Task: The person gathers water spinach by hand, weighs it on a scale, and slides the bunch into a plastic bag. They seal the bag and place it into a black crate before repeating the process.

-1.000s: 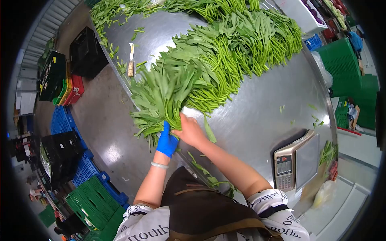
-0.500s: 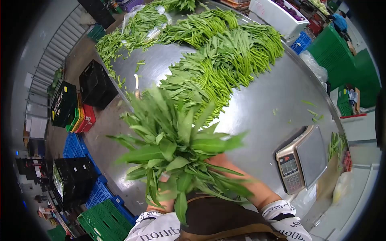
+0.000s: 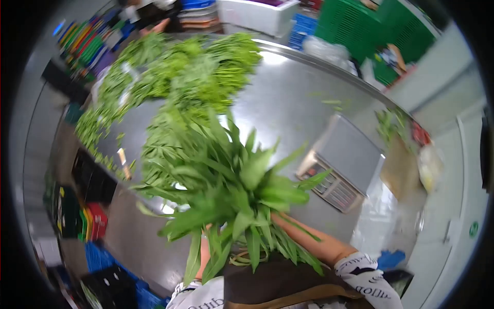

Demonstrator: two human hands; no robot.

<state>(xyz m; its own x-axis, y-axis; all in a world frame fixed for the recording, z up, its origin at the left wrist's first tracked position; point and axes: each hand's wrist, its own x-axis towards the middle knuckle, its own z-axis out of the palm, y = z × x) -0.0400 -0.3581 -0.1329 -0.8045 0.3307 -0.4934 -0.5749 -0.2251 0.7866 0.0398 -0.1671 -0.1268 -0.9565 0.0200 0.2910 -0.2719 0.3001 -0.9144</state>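
A large bunch of water spinach [image 3: 231, 185], with long green leaves fanned outward, is held up in front of my apron. My left hand [image 3: 206, 236] reaches up into it from below and is almost wholly covered by leaves. On the other side, my right hand [image 3: 279, 220] goes in under the leaves, with only the wrist and forearm plainly showing. The fingers of both hands are hidden, but the bunch is raised between them. Beyond it, a long heap of the same greens [image 3: 200, 77] lies in rows across the metal table [image 3: 288, 98].
A weighing scale [image 3: 345, 159] stands on the table to the right. A knife [image 3: 123, 162] lies by the left edge. Loose leaves [image 3: 389, 123] and a clear plastic sheet [image 3: 375, 221] are at the right. Another person's hand [image 3: 157, 27] shows at the far side.
My view has turned to the right, so the scale and the heap sit further left in it. The bunch stays in my hands, its leaves swinging. Another person has come into view at the back.
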